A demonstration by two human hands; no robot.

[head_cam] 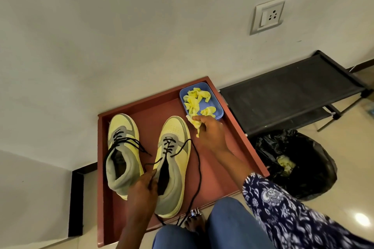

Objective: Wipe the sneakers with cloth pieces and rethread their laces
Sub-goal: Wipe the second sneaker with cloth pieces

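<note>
Cloth piece (194, 124) pinched in right hand (210, 133) beside sneaker (172, 165).

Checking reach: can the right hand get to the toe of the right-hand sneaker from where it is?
Probably yes. The right hand, pinching a yellow cloth piece, hovers just beside the sneaker's toe with nothing between them.

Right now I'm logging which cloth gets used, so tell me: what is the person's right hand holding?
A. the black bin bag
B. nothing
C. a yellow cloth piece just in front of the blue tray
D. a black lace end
C: the right hand pinches a yellow cloth piece at the near edge of the blue tray, while the left hand holds the right sneaker at its collar.
</note>
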